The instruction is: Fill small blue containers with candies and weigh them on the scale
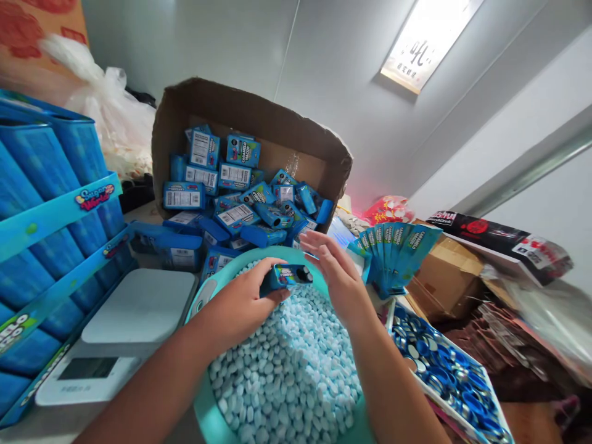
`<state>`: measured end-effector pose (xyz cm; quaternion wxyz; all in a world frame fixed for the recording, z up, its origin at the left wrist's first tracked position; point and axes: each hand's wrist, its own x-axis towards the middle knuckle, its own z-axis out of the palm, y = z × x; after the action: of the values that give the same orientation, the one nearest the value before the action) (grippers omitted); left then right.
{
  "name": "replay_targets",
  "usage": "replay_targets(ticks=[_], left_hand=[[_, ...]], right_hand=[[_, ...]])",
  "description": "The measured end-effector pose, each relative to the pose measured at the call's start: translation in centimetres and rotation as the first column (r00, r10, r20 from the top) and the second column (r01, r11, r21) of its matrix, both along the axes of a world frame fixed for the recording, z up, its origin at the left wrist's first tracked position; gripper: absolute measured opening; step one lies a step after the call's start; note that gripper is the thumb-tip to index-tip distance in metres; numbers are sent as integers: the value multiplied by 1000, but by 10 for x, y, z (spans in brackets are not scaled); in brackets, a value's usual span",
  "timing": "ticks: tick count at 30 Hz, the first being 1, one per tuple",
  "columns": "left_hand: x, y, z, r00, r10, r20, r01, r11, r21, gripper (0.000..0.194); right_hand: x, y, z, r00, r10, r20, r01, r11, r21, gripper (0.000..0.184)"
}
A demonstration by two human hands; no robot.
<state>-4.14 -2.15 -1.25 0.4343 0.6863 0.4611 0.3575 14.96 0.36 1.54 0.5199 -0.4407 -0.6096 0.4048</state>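
My left hand (252,299) is closed around a small blue candy tin (287,275), which lies tilted over the basin with its dark end toward the right. My right hand (335,277) hovers to the right of the tin, fingers stretched out and apart from it, with nothing visible in the palm. Below both hands is a turquoise basin (203,394) filled with pale blue candies (287,370). Several similar blue tins (238,216) spill from a cardboard box (277,117) tipped on its side behind the basin.
A white scale (139,305) stands left of the basin, beside stacked display trays (55,209) of blue tins. On the right are a box of blue and silver lids (444,370), fanned blue printed cards (395,246) and an open carton (444,271).
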Motion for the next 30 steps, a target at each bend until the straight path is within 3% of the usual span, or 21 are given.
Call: replay_targets(ticks=[7,10,17,20,23,26,30], left_hand=[[1,-1,2,997,65,37,-63,996,-55,44],[0,-1,5,994,105,25,-103,991,-80,45],[-1,-1,9,998,63,-16,-64,996,-58,45],[0,-1,9,997,74,-17,-75,996,-44,45],[0,-2,9,995,96,-31,-98,994,-50,45],[0,-2,9,994,104,-31,-105,993,-59,45],[0,3,0,978,205,36,-203,978,-50,45]], right_hand=[[15,1,2,938,-108,328,85,993,85,17],[16,2,3,912,-111,394,78,992,99,14],[2,-1,1,865,-174,470,85,975,205,16],[-3,-5,-1,893,-125,432,60,985,161,18],[-1,-2,-1,977,-61,204,50,997,59,17],[9,7,-2,993,-118,9,118,993,-24,25],[19,-13,-3,969,-219,114,229,970,-84,24]])
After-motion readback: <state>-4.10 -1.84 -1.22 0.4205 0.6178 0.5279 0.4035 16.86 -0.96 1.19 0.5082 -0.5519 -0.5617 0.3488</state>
